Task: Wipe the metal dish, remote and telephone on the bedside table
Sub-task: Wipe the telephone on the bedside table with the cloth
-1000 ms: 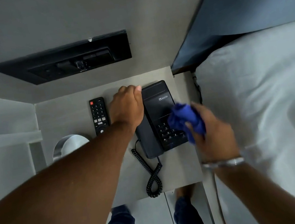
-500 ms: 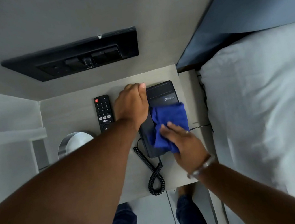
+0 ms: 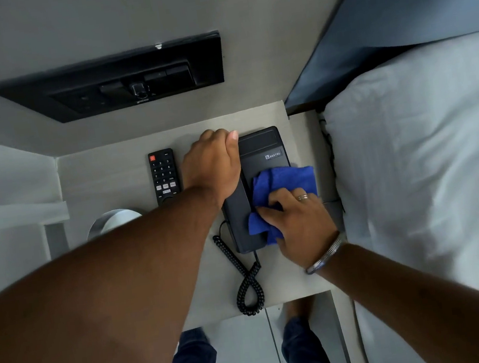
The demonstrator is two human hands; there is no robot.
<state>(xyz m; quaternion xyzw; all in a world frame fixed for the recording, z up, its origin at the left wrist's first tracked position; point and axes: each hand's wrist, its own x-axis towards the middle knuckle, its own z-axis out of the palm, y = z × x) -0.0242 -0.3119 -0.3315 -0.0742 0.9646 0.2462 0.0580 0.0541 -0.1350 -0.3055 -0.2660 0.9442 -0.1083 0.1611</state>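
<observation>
Head view. Right hand (image 3: 298, 228) flat, palm down, pressing blue microfibre cloth (image 3: 283, 186) onto telephone (image 3: 258, 178); second ago cloth was bunched in raised hand, now spread over keypad area — wiping stroke judged under way. Left hand (image 3: 213, 166) curled over upper end of handset (image 3: 238, 215), steadying it on cradle. Telephone long axis runs away from person; coiled cord (image 3: 248, 284) trails back to near table edge. Remote (image 3: 164, 175) just left of left hand, parallel, power button far end. Metal dish (image 3: 115, 223) nearer, partly hidden behind left forearm.
</observation>
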